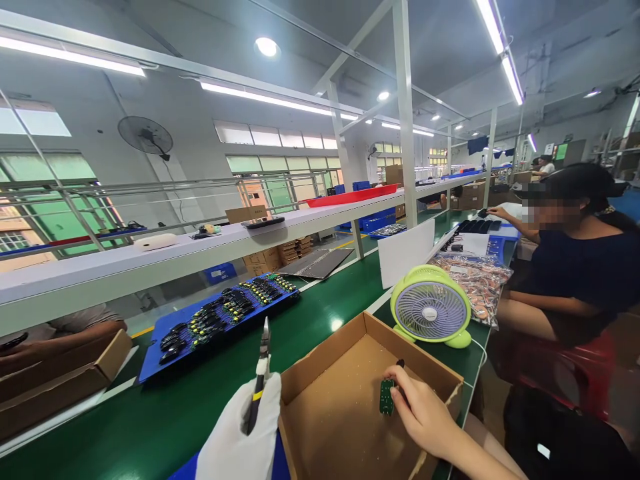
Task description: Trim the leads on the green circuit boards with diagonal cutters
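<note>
My left hand (237, 430), in a white glove, is closed round a pair of pliers (262, 367) with dark handles and a yellow band. The jaws point up and away from me. Bare, my right hand (427, 413) pinches a small green circuit board (386, 398) by its edge, over the inside of a shallow cardboard box (325, 357). A small black part (400, 363) shows just beyond the fingers; whether it is joined to the board I cannot tell. Tiny pale bits lie scattered on the box floor.
A green and purple fan (430, 312) stands behind the box. Left of it, a blue tray (200, 300) carries rows of boards with black parts. Bagged components (475, 280) lie near a seated person (575, 267) at right. A raised shelf (300, 230) runs along the bench.
</note>
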Motion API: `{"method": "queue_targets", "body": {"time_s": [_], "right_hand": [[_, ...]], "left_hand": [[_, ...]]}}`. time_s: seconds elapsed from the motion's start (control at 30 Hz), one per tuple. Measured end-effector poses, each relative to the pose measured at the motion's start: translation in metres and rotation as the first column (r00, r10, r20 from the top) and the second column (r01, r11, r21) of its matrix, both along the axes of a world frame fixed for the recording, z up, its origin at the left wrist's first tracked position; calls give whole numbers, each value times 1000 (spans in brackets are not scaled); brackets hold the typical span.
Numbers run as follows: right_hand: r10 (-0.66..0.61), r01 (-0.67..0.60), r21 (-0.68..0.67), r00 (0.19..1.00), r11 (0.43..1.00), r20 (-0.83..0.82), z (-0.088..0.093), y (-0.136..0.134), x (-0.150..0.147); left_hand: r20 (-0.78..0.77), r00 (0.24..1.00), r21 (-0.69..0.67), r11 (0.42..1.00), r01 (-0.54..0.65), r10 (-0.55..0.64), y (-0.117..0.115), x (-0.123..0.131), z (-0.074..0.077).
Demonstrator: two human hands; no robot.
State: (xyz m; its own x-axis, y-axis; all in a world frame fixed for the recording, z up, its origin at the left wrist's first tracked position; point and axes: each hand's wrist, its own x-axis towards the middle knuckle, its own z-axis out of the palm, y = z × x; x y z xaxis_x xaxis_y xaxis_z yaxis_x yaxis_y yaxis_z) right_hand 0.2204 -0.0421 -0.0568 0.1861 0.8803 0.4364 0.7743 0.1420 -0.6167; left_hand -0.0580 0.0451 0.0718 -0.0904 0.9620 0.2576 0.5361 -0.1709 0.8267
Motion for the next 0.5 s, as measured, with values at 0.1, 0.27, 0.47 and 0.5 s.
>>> {"method": "queue_targets", "body": {"time_s": [0.1,0.27,0.47,0.5], "right_hand": [[2,-2,2,1000,1000,-1,0,0,0],[0,0,5,1000,1000,-3,-1,0,0],[-9,9,5,1000,1000,4,-1,0,0],[-9,9,5,1000,1000,6,-1,0,0]], "left_hand": [[3,999,-97,995,33,-33,2,-2,0],[62,997,-128,991,46,-39,9,-6,-3],[164,983,-140,985,101,-78,15,-5,-12],[177,980,-130,985,114,-90,15,-4,-13]]}}
